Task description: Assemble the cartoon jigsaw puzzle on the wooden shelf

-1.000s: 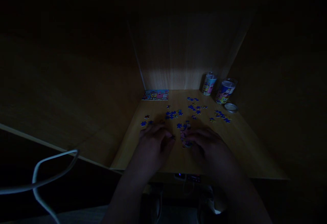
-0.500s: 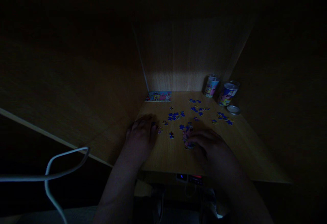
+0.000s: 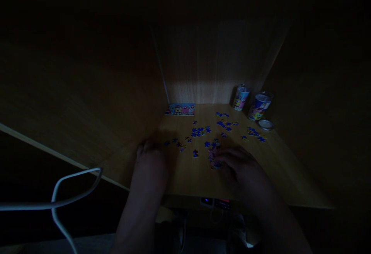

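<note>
My right hand (image 3: 242, 165) rests at the right edge of a small cluster of joined pink jigsaw puzzle pieces (image 3: 213, 155), its thumb and fingertips closed on that edge. My left hand (image 3: 150, 163) is by the left wall with the fingers curled in; whatever they hold, if anything, is hidden in the dark. Just right of it lie several loose puzzle pieces (image 3: 181, 146). A single puzzle piece (image 3: 195, 154) sits between the hands. Farther back are a group of blue puzzle pieces (image 3: 199, 131) and another group (image 3: 227, 124).
Two clear-topped cartoon cans, one farther back (image 3: 241, 97) and one nearer (image 3: 260, 106), stand at the back right beside a round lid (image 3: 266, 125). A cartoon picture card (image 3: 180, 109) lies at the back left. Wooden walls enclose the tabletop (image 3: 185, 180). A white cable (image 3: 77, 174) loops at lower left.
My left hand has drawn back to the left and its fingers have curled in, uncovering loose puzzle pieces. My right hand stays at the pink cluster.
</note>
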`<state>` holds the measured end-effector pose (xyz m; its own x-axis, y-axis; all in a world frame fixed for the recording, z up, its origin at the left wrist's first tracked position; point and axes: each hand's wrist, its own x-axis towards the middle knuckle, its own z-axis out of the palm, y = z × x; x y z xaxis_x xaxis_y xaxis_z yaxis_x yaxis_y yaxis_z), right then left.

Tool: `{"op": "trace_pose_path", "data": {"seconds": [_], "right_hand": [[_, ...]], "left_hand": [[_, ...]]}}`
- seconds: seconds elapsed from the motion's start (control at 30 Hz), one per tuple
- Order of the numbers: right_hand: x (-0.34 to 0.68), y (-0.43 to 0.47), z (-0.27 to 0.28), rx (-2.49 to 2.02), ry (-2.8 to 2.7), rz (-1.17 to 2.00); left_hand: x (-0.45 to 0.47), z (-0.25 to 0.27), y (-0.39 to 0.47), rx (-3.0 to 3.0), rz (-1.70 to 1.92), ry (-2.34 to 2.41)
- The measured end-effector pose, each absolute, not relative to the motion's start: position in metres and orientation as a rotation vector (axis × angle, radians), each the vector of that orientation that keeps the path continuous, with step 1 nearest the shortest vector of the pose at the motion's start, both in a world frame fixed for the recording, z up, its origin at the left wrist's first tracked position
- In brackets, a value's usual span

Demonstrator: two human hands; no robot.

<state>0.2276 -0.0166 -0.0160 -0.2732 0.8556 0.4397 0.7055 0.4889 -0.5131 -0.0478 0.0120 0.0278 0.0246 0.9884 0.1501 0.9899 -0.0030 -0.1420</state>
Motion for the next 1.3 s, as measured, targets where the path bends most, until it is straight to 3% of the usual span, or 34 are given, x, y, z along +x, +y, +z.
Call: {"op": "trace_pose_path", "data": {"seconds": [0.13, 0.4, 0.7, 0.93, 1.3], "right_hand": [[0.227, -0.017, -0.015, -1.296, -2.049, 0.281], [0.226, -0.016, -0.013, -1.297, -2.068, 0.281], [0.228, -0.017, -0.013, -1.294, -2.075, 0.287], [0.227, -0.016, -0.012, -1.282, -2.063, 0.296], [0.228, -0.016, -0.012, -1.294, -2.065, 0.274]], "left_hand": [[-0.047, 0.052, -0.008, -2.094, 0.261, -2.426], [-0.030, 0.029, -0.017, -2.948, -0.656, -1.775], [-0.021, 0.027, -0.008, -2.776, -1.047, -1.831], [-0.043, 0.031, -0.002, -3.029, -0.888, -1.476], [-0.025, 0.022, -0.002, -2.969, -0.841, -1.658]]}}
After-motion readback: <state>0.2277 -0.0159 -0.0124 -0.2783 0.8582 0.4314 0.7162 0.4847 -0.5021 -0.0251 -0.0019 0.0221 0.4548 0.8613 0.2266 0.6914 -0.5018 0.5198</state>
